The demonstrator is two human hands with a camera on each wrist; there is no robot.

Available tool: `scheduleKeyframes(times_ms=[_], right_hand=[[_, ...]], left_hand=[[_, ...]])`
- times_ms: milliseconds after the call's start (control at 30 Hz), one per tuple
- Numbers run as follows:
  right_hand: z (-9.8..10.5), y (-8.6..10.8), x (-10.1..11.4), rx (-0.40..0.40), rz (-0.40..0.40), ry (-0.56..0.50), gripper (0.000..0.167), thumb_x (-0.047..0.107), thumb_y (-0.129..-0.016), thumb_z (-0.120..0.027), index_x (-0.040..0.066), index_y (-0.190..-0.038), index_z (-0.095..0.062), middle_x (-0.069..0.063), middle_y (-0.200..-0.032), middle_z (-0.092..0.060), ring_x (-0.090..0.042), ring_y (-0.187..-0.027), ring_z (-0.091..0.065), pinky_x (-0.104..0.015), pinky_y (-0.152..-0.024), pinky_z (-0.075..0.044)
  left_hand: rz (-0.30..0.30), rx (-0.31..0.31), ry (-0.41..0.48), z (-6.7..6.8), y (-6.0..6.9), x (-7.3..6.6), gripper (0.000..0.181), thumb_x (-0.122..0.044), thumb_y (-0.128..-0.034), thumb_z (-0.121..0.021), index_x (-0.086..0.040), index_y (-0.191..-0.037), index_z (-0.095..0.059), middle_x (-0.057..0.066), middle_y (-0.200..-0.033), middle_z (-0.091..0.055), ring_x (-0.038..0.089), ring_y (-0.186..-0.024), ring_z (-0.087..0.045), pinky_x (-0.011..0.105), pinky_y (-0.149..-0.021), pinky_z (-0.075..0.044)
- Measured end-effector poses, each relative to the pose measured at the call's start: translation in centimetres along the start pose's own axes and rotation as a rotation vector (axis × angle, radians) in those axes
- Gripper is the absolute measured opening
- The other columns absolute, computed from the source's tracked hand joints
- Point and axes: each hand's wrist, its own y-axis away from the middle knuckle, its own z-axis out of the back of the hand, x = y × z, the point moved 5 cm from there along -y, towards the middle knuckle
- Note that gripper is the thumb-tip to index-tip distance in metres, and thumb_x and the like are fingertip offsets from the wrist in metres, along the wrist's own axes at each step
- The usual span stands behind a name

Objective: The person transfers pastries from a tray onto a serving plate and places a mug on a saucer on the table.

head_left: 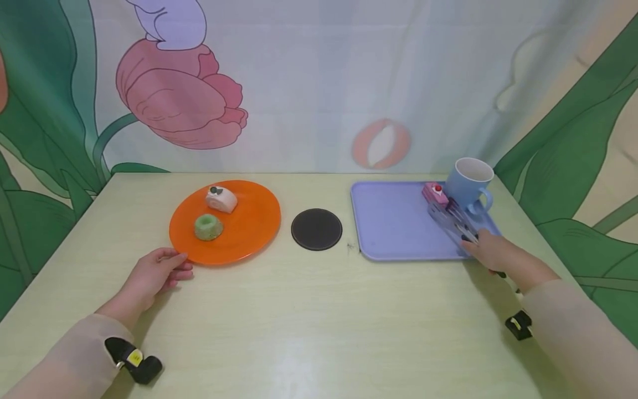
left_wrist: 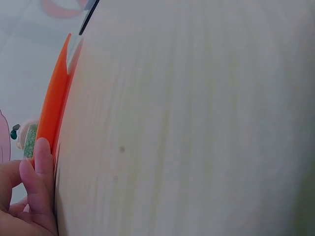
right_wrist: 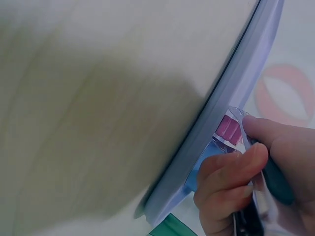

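My left hand [head_left: 157, 274] pinches the near-left rim of an orange plate [head_left: 254, 221]. On that plate sit a white cake roll [head_left: 221, 200] and a green ring-shaped cake [head_left: 208, 227]. At the right, my right hand [head_left: 490, 254] grips metal tongs with dark handles [head_left: 451, 219] over a lavender tray [head_left: 389, 221]. Their ends reach toward a pink cake piece [head_left: 436, 193] topped with a red cherry; whether they touch it I cannot tell. The right wrist view shows the pink cake's side [right_wrist: 229, 130] beyond the tray rim, partly behind the hand and tongs.
A blue mug [head_left: 466, 185] stands at the tray's back right corner, close beside the tongs and the pink cake. Between plate and tray lies a round black coaster [head_left: 317, 229]. A printed curtain [head_left: 309, 100] hangs behind the pale wooden table [head_left: 309, 321].
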Motion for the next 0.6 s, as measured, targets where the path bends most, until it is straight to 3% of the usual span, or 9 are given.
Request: scheduleKeyframes(times_ms=[600], right_hand=[[0.7,-1.6,0.6,-0.004,-0.065,-0.009,0.081,0.044,-0.099,-0.032,-0.024,-0.131,-0.003,-0.008,-0.062,-0.047,-0.015,-0.047,-0.045,-0.034,-0.057,-0.04]], left_hand=[[-0.002,0.004,0.008,0.0,0.2,-0.2,0.051,-0.035,-0.0976,-0.047,-0.001,-0.133,-0.036,-0.003,-0.089,-0.066,0.006,-0.078,-0.065,0.02,-0.065,-0.048]])
